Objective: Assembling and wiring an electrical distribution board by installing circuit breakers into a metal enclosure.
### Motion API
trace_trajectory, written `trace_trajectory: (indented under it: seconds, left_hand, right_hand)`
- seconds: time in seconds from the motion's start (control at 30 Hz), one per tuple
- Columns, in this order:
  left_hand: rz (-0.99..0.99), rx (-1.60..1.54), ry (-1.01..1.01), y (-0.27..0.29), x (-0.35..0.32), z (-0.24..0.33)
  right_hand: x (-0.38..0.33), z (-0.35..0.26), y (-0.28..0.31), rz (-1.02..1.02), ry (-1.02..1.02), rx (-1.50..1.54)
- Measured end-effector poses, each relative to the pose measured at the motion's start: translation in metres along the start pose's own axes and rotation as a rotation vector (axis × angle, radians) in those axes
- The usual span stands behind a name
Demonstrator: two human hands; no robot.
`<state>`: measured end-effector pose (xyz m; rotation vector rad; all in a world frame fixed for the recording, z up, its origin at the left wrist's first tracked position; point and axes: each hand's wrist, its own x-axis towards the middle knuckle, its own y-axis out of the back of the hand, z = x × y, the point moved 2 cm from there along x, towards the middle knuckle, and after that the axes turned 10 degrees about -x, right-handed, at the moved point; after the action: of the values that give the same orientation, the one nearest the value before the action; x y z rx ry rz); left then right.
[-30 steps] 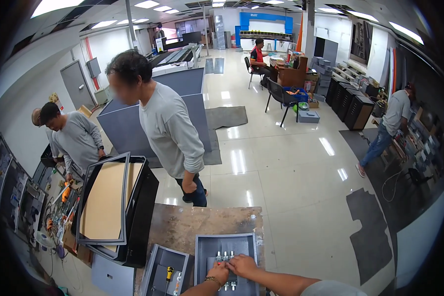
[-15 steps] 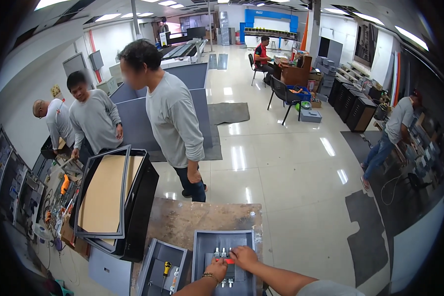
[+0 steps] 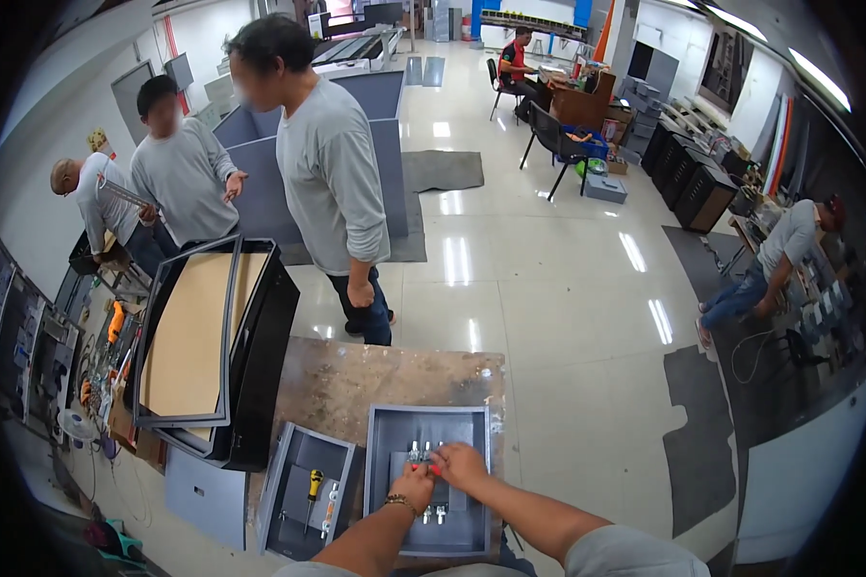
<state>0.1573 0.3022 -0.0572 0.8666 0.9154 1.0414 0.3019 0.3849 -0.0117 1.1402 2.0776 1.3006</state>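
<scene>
A grey metal box [image 3: 371,481] without a lid lies on the worktable in front of me, with silvery metal terminals [image 3: 434,515] in two rows inside. Over its middle, my left hand [image 3: 413,488] has its fingers closed at a small red strip [image 3: 435,469]. My right hand [image 3: 462,465] pinches the strip from the other side, beside the upper terminals. My fingers cover most of it. Left of the box, a shallow grey tray [image 3: 281,481] holds a yellow-and-black screwdriver [image 3: 315,486] and a white part with metal ends [image 3: 330,510].
The worn wooden worktable [image 3: 394,370] extends beyond the box. A black cabinet [image 3: 265,356] with a framed tan panel [image 3: 191,337] stands at left, near a tool-strewn bench [image 3: 106,361]. One person in grey [image 3: 332,163] stands just past the table; others are farther off. Chairs [image 3: 553,144] stand beyond.
My view has tilted down, so the room sits higher. Both hands stay at the red strip, now less visible. The person at left has raised a hand, palm open.
</scene>
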Motion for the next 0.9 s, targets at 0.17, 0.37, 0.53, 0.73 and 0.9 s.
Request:
trace_trajectory:
  seconds: [0.17, 0.37, 0.53, 0.73, 0.9]
  left_hand:
    - [-0.032, -0.035, 0.016, 0.003, -0.004, 0.005]
    - [-0.064, -0.021, 0.037, 0.011, 0.0, 0.012]
    - [-0.042, -0.04, 0.026, 0.001, -0.002, 0.006]
    - [-0.046, -0.032, 0.014, 0.001, 0.002, 0.006]
    - [-0.074, -0.017, 0.01, 0.006, 0.0, 0.008]
  right_hand:
    - [-0.024, -0.007, 0.003, 0.013, 0.152, -0.007]
    - [-0.005, 0.002, -0.018, 0.081, 0.103, -0.043]
    - [-0.01, -0.005, -0.012, 0.132, 0.199, -0.019]
    - [-0.023, -0.004, 0.04, 0.241, 0.011, -0.006]
    - [-0.063, -0.004, 0.108, 0.512, -0.246, 0.279]
